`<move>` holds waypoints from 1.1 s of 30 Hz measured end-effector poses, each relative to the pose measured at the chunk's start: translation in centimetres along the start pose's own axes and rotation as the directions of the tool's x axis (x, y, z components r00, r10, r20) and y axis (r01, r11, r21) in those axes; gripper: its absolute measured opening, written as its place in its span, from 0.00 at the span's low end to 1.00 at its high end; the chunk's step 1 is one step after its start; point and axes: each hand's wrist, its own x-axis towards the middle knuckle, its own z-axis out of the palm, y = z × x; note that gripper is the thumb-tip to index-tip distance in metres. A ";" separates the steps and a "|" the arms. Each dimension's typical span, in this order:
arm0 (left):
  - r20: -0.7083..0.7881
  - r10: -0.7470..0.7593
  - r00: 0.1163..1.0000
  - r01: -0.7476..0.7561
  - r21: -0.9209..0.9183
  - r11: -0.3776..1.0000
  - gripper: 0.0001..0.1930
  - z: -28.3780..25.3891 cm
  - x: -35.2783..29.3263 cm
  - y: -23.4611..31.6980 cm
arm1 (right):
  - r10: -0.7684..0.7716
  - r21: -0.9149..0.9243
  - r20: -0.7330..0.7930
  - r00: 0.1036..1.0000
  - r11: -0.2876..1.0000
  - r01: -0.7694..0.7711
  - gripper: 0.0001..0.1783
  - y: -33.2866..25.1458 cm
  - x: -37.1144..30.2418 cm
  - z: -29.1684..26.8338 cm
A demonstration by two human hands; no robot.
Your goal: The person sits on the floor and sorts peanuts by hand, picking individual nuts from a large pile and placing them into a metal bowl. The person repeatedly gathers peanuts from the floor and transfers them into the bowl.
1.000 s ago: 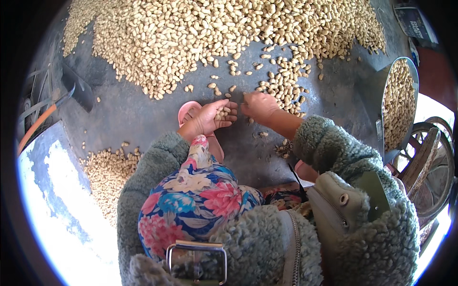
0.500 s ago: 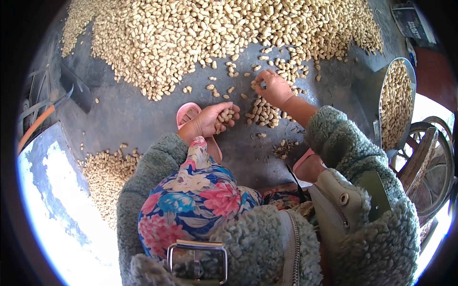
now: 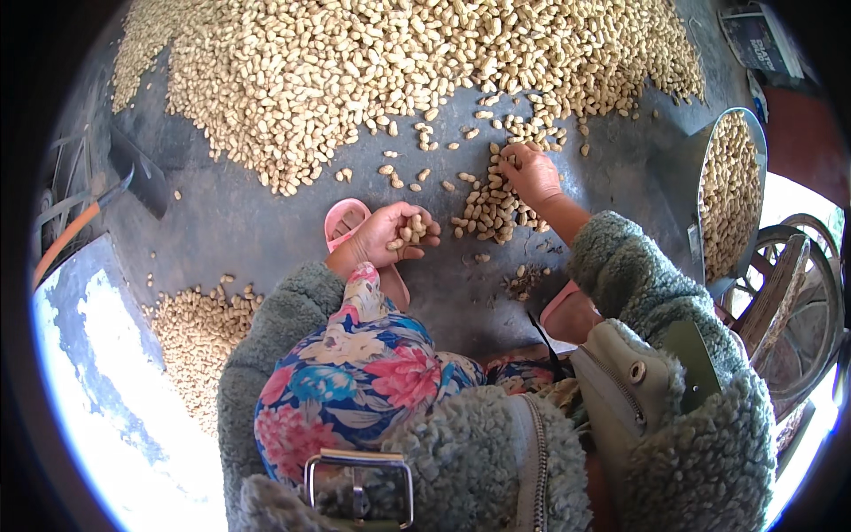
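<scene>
My left hand (image 3: 390, 235) is cupped around several unshelled peanuts (image 3: 410, 232), its fingers curled over a pink slipper (image 3: 347, 218). To its right, a small heap of peanuts (image 3: 487, 208) lies on the dark floor. My right hand (image 3: 534, 176) reaches into the far side of that heap with its fingers bent together. Its fingertips touch peanuts there, but whatever lies between them is hidden. Bits of dark debris (image 3: 525, 282) sit below the heap, close to my right foot.
A large peanut pile (image 3: 355, 71) spreads across the far side. At the right stands a metal container (image 3: 731, 191) full of peanuts, beside a spoked wheel (image 3: 798, 310). More peanuts (image 3: 199, 328) lie at the near left, below a shovel-like blade (image 3: 137, 173) with an orange handle.
My right hand has shifted slightly right and nearer, down into the small heap. My left hand has moved a little left and nearer, still holding peanuts.
</scene>
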 end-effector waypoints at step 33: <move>0.126 0.036 0.991 -0.044 0.057 0.997 0.13 0.0 -1.3 1.0 | 0.077 0.119 0.110 0.991 0.989 -0.090 0.14 0.9 8.6 -4.3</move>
